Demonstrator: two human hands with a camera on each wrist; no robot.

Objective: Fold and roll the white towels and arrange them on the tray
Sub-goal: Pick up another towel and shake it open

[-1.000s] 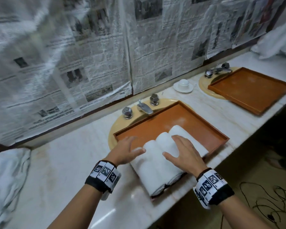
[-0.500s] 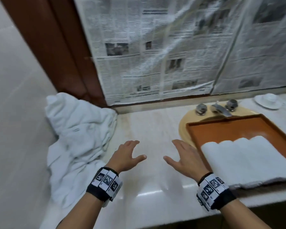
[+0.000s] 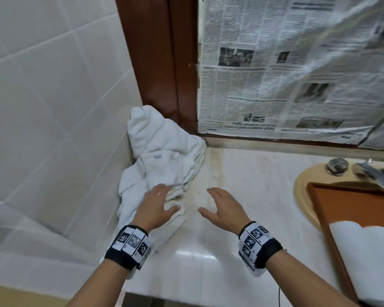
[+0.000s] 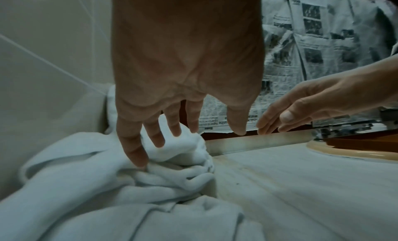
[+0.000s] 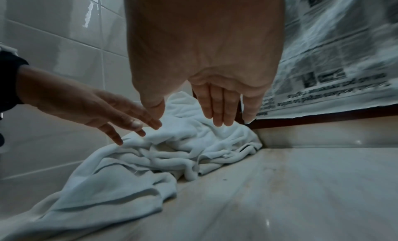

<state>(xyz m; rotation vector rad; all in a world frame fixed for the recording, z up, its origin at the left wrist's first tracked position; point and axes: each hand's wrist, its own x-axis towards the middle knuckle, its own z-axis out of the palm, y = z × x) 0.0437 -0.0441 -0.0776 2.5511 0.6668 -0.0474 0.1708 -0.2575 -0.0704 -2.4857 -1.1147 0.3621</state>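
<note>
Reaching the crumpled towels (image 3: 162, 160) in the bench (image 3: 242, 218) corner, our left hand (image 3: 157, 207) now hovers spread over them, having left the tray (image 3: 341, 218) of rolled towels (image 3: 368, 251); our right hand (image 3: 224, 209) hangs spread over bare marble between.

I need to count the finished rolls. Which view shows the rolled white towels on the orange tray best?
The head view: rolled white towels lie on the orange tray, cropped at the frame edge. The left wrist view shows only a tray sliver; the right wrist view shows neither.

left hand (image 3: 159, 207) now over the crumpled towels (image 3: 162, 156), right hand (image 3: 224, 210) nearer them, rolled towels left behind
</note>
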